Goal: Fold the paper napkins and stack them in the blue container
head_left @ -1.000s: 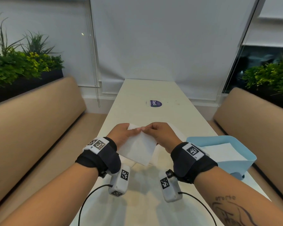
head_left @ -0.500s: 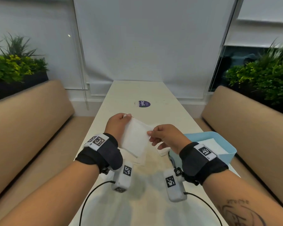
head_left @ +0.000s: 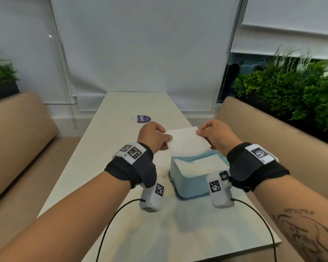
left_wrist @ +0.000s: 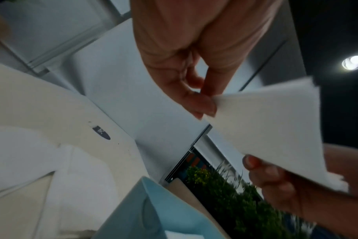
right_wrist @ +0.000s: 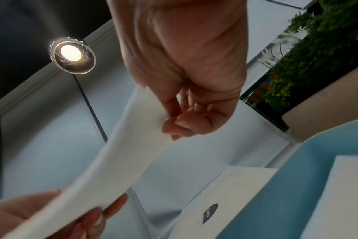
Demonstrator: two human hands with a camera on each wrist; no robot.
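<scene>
Napkin [head_left: 187, 141], soft white rectangular paper, is pinched between left hand [head_left: 152, 138] and right hand [head_left: 217, 138] above smooth blue container [head_left: 189, 186].

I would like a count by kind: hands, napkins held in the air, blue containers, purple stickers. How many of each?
hands: 2, the left hand and the right hand
held napkin: 1
blue container: 1
purple sticker: 1
total: 5
</scene>
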